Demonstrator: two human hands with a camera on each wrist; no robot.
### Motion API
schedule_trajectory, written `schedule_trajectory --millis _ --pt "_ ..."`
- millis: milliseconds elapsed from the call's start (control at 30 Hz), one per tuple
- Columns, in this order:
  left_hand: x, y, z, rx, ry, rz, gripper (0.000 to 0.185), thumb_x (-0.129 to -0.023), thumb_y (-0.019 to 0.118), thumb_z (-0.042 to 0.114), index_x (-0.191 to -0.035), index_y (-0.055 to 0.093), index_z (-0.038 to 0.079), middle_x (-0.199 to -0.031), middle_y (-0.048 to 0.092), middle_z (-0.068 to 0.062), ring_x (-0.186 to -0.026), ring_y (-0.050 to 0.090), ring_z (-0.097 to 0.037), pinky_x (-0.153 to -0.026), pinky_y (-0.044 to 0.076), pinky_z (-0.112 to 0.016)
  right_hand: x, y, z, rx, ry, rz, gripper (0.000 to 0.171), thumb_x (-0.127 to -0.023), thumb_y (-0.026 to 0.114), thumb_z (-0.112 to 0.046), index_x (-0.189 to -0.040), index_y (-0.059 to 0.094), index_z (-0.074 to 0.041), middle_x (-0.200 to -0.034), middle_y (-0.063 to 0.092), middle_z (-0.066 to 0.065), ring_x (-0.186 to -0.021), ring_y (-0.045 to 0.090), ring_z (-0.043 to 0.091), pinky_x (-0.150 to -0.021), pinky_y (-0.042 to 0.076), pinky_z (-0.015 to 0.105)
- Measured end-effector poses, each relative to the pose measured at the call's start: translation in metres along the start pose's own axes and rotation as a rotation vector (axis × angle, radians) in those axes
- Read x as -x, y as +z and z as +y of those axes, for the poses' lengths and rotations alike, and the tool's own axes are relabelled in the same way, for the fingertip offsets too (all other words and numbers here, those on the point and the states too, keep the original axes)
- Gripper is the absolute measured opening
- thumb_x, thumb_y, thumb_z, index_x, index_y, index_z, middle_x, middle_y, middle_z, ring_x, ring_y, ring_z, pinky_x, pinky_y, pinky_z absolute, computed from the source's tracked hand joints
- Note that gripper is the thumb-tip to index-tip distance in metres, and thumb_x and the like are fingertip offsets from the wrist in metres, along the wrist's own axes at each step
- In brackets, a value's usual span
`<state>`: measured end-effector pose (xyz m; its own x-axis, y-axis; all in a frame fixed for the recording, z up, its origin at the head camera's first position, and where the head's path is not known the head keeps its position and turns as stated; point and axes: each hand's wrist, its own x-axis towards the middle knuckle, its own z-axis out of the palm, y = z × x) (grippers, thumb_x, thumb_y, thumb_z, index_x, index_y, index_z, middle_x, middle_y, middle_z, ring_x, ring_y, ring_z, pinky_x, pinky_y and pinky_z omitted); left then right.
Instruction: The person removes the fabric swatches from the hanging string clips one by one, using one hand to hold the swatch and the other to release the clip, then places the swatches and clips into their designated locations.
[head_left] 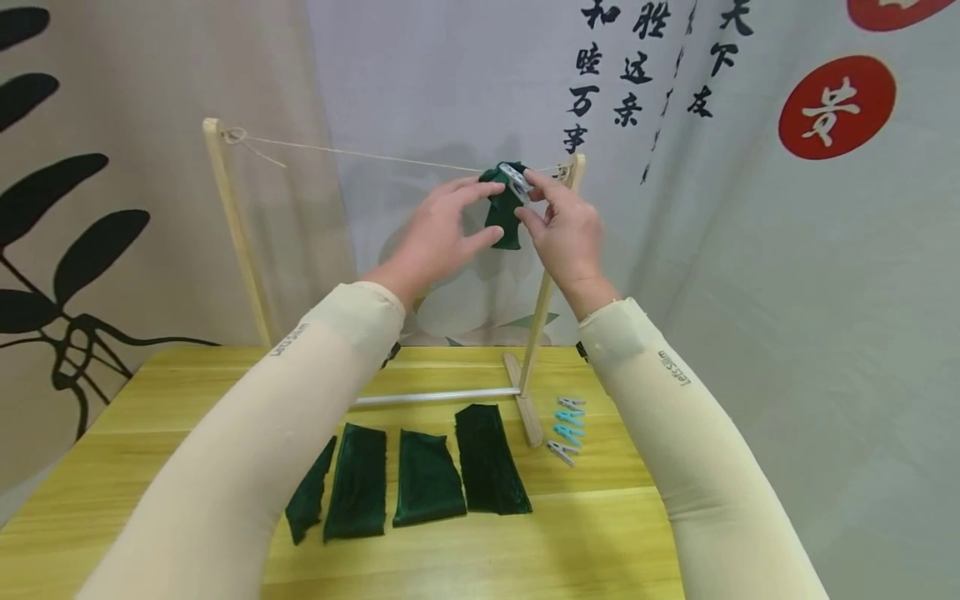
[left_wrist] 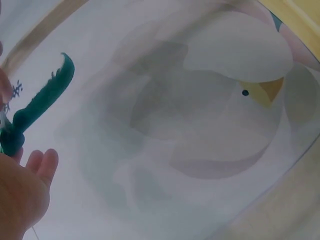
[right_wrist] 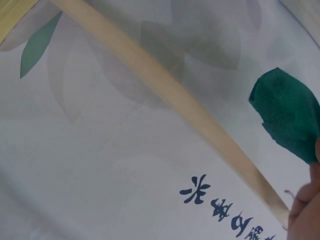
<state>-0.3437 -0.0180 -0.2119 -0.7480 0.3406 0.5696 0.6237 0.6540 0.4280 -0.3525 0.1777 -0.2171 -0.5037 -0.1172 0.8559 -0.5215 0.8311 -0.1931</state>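
Note:
A dark green cloth [head_left: 504, 212] hangs over the string [head_left: 360, 154] of a small wooden drying rack, close to its right post [head_left: 551, 275]. My left hand [head_left: 487, 212] holds the cloth's left edge between fingers and thumb. My right hand [head_left: 528, 196] pinches a grey clothespin [head_left: 516, 179] at the top of the cloth, on the string. The left wrist view shows the cloth [left_wrist: 45, 95] beside my left fingers [left_wrist: 42, 165]. The right wrist view catches the cloth [right_wrist: 287, 117], the post [right_wrist: 175, 95] and a bit of my right hand [right_wrist: 307, 210].
Several folded green cloths [head_left: 427, 479] lie in a row on the yellow wooden table [head_left: 585, 542]. Several grey and blue clothespins [head_left: 568, 425] lie right of the rack's foot. The left post [head_left: 232, 233] stands at the table's back. A printed backdrop hangs behind.

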Motion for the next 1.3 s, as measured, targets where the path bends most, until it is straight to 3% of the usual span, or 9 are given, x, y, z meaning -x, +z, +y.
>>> schedule_trajectory --millis 133,233,467,633,767,867,1100,1300 --pt "-0.004 0.006 0.003 0.08 0.013 0.056 0.054 -0.094 0.067 0.035 -0.145 0.05 0.03 -0.15 0.049 0.003 -0.142 0.041 -0.016 -0.113 0.041 -0.035 -0.003 0.001 0.0 0.099 -0.068 0.08 0.037 -0.092 0.072 -0.028 -0.128 0.067 -0.02 -0.107 0.076 0.002 -0.072 0.065 0.019 -0.063 0.051 0.032" --pt "-0.007 0.009 0.005 0.167 -0.008 0.111 0.05 -0.095 0.067 0.031 -0.143 0.054 0.029 -0.146 0.054 0.005 -0.135 0.048 -0.013 -0.108 0.045 -0.029 -0.006 0.001 -0.001 0.148 -0.096 0.09 0.036 -0.093 0.07 -0.031 -0.128 0.068 -0.021 -0.105 0.077 0.0 -0.076 0.068 0.018 -0.064 0.054 0.032" --pt "-0.016 0.014 0.01 0.359 -0.085 0.224 0.04 -0.096 0.066 0.029 -0.135 0.061 0.028 -0.134 0.063 0.005 -0.112 0.062 -0.011 -0.097 0.052 -0.024 -0.009 -0.001 -0.003 0.157 -0.134 0.122 0.033 -0.093 0.069 -0.032 -0.124 0.07 -0.02 -0.106 0.077 0.0 -0.085 0.073 0.018 -0.061 0.054 0.034" --pt "-0.024 0.018 0.011 0.356 -0.113 0.292 0.037 -0.096 0.066 0.023 -0.132 0.064 0.027 -0.124 0.069 0.003 -0.094 0.064 -0.008 -0.085 0.054 -0.018 -0.01 -0.001 -0.003 0.207 -0.178 0.152 0.03 -0.094 0.067 -0.032 -0.121 0.072 -0.02 -0.113 0.076 -0.001 -0.095 0.074 0.017 -0.061 0.055 0.034" --pt "-0.028 0.022 0.009 0.335 -0.137 0.329 0.033 -0.097 0.063 0.017 -0.129 0.067 0.027 -0.119 0.071 0.003 -0.076 0.059 -0.011 -0.068 0.05 -0.021 -0.01 -0.001 -0.004 0.253 -0.2 0.148 0.029 -0.096 0.065 -0.033 -0.12 0.073 -0.02 -0.112 0.076 -0.001 -0.091 0.075 0.018 -0.057 0.053 0.034" --pt "-0.028 0.025 0.007 0.341 -0.152 0.34 0.03 -0.098 0.061 0.013 -0.123 0.07 0.027 -0.117 0.071 0.003 -0.071 0.059 -0.013 -0.063 0.048 -0.022 -0.009 -0.002 -0.003 0.269 -0.206 0.148 0.027 -0.096 0.064 -0.032 -0.119 0.073 -0.019 -0.109 0.077 0.0 -0.086 0.075 0.021 -0.053 0.05 0.035" --pt "-0.024 0.029 0.002 0.325 -0.09 0.342 0.027 -0.097 0.061 0.006 -0.111 0.077 0.022 -0.123 0.068 0.001 -0.081 0.071 -0.016 -0.069 0.056 -0.019 -0.009 -0.004 0.0 0.302 -0.22 0.151 0.024 -0.096 0.065 -0.028 -0.115 0.075 -0.018 -0.103 0.078 0.003 -0.078 0.075 0.022 -0.045 0.043 0.033" --pt "-0.018 0.033 -0.002 0.219 -0.071 0.304 0.033 -0.097 0.059 0.003 -0.115 0.076 0.025 -0.135 0.063 -0.001 -0.118 0.063 -0.015 -0.071 0.052 -0.023 -0.008 -0.005 0.0 0.311 -0.225 0.152 0.022 -0.096 0.065 -0.027 -0.114 0.075 -0.018 -0.103 0.078 0.003 -0.077 0.075 0.023 -0.044 0.043 0.033"
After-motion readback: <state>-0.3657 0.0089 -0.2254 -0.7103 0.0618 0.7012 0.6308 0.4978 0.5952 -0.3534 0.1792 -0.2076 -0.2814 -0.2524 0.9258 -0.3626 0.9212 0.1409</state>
